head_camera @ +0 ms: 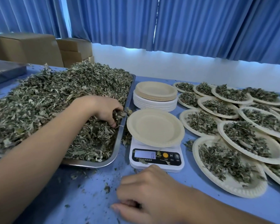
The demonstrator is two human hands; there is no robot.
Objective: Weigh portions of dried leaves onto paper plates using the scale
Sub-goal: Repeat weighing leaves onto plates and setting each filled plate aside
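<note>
A big heap of dried leaves (47, 97) fills a metal tray (120, 136) on the left. My left hand (107, 110) is dug into the heap near the tray's right rim, fingers curled round a clump of leaves. An empty paper plate (155, 126) sits on the small white scale (157, 160), whose display reads 0. My right hand (149, 193) rests on the blue table (87, 191) in front of the scale, fingers loosely curled and holding nothing.
A stack of empty paper plates (155, 97) stands behind the scale. Several plates filled with leaves (233, 130) overlap across the right side. Cardboard boxes (32, 47) sit at the back left, blue curtains (184, 23) behind. Leaf crumbs dot the table.
</note>
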